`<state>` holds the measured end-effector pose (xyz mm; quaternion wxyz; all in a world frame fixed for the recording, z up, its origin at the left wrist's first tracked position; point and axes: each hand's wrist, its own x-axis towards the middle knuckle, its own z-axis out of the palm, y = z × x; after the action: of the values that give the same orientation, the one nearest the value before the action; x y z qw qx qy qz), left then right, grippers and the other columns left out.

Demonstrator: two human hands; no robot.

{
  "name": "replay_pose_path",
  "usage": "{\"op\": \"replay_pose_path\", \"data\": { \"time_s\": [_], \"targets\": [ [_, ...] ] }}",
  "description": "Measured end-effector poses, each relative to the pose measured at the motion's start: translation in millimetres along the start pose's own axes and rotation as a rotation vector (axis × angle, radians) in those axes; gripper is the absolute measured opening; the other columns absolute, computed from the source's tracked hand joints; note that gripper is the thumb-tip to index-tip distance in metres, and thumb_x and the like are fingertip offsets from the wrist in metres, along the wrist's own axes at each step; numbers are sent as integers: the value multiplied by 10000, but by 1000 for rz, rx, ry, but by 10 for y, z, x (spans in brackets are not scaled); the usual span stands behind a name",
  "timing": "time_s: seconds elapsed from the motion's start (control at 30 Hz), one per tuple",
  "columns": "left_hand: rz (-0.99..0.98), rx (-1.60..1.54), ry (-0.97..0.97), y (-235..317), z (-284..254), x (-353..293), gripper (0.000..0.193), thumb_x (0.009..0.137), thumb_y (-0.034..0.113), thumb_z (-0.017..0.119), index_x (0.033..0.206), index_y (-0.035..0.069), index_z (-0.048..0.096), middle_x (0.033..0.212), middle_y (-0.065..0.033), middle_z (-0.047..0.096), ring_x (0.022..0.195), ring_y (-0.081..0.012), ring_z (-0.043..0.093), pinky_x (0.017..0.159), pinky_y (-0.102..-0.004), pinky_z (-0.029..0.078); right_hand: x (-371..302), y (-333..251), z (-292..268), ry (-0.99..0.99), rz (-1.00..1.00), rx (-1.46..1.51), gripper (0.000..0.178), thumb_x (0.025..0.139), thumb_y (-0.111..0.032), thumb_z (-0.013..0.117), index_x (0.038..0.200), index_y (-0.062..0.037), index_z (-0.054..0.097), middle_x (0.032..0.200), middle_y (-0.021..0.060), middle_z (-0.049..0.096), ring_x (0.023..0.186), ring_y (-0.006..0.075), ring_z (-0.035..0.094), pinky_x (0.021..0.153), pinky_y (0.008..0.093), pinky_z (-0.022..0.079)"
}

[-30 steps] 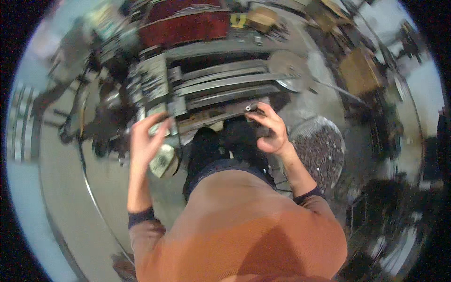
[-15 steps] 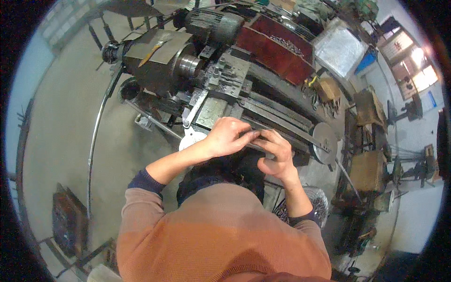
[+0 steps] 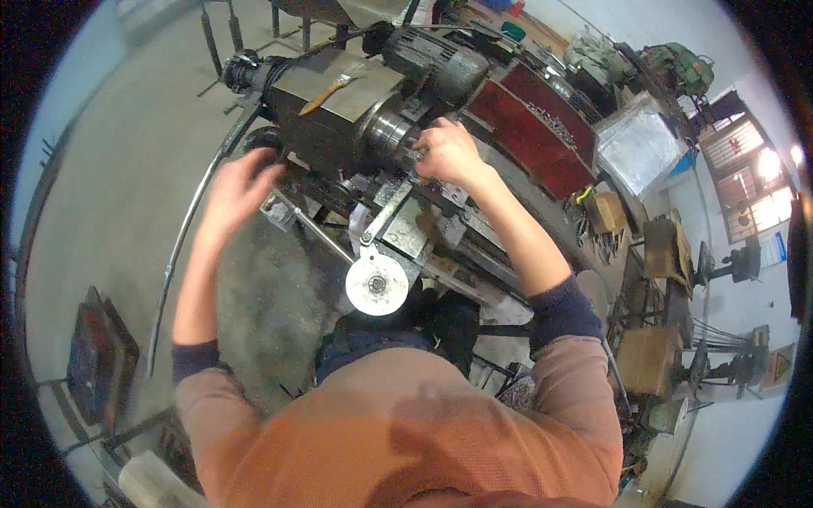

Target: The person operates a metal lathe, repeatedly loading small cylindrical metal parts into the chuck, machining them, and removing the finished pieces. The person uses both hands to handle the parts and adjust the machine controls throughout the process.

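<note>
A small lathe stands in front of me, its bright metal spindle collar (image 3: 389, 135) sticking out of the dark headstock (image 3: 326, 106). At the front of that collar my right hand (image 3: 449, 154) is closed, thumb and fingers together; anything between them is hidden. My left hand (image 3: 241, 190), smeared by motion, has thumb and fingers apart beside a dark round wheel (image 3: 264, 140) at the left end of the headstock. A white disc handwheel (image 3: 377, 284) on a lever arm sits nearer to me, below the cross slide (image 3: 415, 224).
On the headstock lies a brush (image 3: 326, 93) with a wooden handle. Behind stand an electric motor (image 3: 436, 63) and a red tray (image 3: 542, 127) with small metal parts. A long bent metal rod (image 3: 182, 245) runs down at the left. Hand tools and a cardboard box (image 3: 605, 212) lie right.
My hands, formerly together over the front of the lathe, have parted. The right went forward to the spindle collar, the left out to the left. The white disc is now uncovered.
</note>
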<state>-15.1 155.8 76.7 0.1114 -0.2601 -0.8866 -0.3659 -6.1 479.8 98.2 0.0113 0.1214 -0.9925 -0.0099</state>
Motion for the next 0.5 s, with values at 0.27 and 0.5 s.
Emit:
{"op": "replay_pose_path", "data": {
  "time_s": [0.27,0.5],
  "targets": [
    [-470,582,24,-973,-863,-894,326,808,298,552,1002,38,579,695,-159,610,696,-326,600,629,-399,455,341,154,361,-46,61,145,324,536,-226,602,828,-126,702,790,151,641,768,300,609,733,352,485],
    [-514,521,-25,-1412,-588,-1140,370,759,347,625,921,20,560,724,-188,586,713,-366,567,623,-424,440,467,144,359,-130,24,105,376,538,-206,606,895,-118,686,801,167,635,768,300,615,734,355,486]
  ]
}}
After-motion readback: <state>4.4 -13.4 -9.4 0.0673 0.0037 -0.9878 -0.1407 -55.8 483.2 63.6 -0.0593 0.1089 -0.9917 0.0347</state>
